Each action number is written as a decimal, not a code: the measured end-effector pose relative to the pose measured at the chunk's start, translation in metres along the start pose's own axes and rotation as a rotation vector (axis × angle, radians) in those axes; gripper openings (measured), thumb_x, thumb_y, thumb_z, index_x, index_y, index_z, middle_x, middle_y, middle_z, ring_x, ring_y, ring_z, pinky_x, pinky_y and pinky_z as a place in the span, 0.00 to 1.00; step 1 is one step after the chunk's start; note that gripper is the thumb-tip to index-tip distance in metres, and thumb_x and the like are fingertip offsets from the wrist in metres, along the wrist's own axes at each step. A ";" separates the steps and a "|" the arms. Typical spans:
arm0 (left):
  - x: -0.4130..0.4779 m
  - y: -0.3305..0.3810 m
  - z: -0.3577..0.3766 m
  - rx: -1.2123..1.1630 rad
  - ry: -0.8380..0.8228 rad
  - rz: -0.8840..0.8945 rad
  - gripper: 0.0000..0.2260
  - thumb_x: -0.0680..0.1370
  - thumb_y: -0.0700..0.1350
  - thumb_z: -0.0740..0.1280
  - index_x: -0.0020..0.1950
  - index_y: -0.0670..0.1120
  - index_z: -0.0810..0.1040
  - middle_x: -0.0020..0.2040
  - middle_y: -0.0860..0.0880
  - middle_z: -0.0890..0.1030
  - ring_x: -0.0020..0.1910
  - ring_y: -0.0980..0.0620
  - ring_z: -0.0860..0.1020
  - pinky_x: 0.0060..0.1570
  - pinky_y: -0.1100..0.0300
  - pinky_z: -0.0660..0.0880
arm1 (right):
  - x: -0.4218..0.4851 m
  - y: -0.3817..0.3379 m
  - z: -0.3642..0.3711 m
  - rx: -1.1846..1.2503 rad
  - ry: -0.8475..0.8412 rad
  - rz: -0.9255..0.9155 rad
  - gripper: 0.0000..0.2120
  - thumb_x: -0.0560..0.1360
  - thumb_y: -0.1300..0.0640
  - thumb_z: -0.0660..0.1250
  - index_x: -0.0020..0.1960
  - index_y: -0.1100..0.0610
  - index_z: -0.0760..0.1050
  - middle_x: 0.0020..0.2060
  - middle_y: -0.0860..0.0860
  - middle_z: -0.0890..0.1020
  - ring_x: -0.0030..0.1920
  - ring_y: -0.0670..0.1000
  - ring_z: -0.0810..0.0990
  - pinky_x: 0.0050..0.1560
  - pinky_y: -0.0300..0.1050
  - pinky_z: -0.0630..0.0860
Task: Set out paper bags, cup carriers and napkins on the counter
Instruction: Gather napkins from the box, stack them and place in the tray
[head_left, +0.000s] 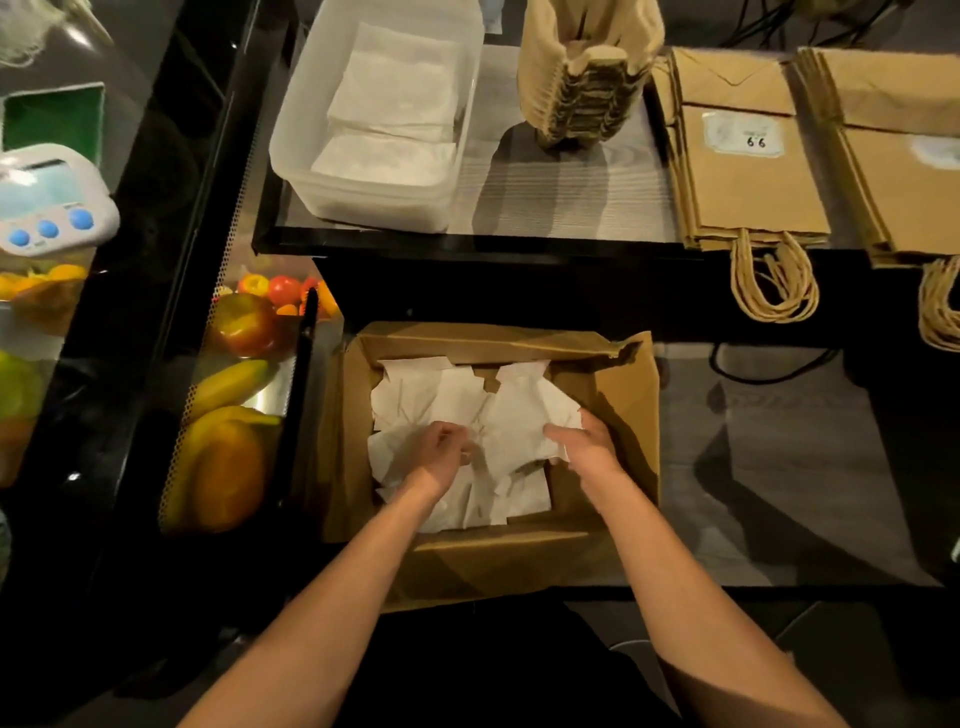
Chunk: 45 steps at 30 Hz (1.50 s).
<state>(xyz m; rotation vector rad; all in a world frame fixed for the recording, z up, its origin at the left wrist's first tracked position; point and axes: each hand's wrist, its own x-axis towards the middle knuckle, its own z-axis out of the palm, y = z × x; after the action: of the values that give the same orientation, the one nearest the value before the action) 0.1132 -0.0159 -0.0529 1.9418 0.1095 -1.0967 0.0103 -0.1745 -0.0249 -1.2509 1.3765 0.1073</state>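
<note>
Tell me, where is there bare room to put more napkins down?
Clearest: the counter in front of the cup carriers, between the napkin tub and the nearer bag stack. The lower surface right of the cardboard box is bare too. Crowded: the counter's right end, under the second bag stack, and the box, where left hand and right hand grip loose napkins.

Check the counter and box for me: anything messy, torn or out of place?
The napkins in the cardboard box lie jumbled and creased, unlike the flat stack in the clear tub. The box's far flap looks torn at its right corner.
</note>
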 end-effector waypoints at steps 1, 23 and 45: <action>-0.002 0.002 0.002 -0.087 0.004 -0.017 0.14 0.86 0.50 0.59 0.63 0.42 0.77 0.58 0.44 0.83 0.49 0.50 0.81 0.45 0.59 0.75 | -0.002 -0.003 -0.002 0.159 -0.051 0.065 0.17 0.79 0.60 0.71 0.65 0.51 0.72 0.62 0.51 0.76 0.58 0.54 0.78 0.45 0.43 0.75; 0.001 -0.001 0.031 -0.595 -0.117 -0.122 0.43 0.61 0.68 0.78 0.71 0.48 0.75 0.69 0.45 0.78 0.70 0.43 0.74 0.71 0.45 0.69 | -0.022 0.012 0.041 0.064 -0.253 0.238 0.33 0.74 0.54 0.77 0.74 0.55 0.66 0.67 0.53 0.74 0.66 0.57 0.74 0.62 0.50 0.76; -0.013 -0.004 0.002 -0.761 -0.217 -0.197 0.11 0.79 0.45 0.68 0.60 0.43 0.81 0.50 0.41 0.87 0.50 0.40 0.83 0.53 0.48 0.78 | -0.006 0.001 0.028 -0.423 -0.082 -0.472 0.14 0.85 0.51 0.61 0.69 0.52 0.71 0.57 0.50 0.80 0.47 0.44 0.78 0.46 0.42 0.80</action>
<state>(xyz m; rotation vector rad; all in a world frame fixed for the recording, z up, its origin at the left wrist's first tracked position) 0.1025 -0.0107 -0.0460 1.1433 0.5264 -1.1638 0.0261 -0.1513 -0.0290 -1.8742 0.9826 0.1226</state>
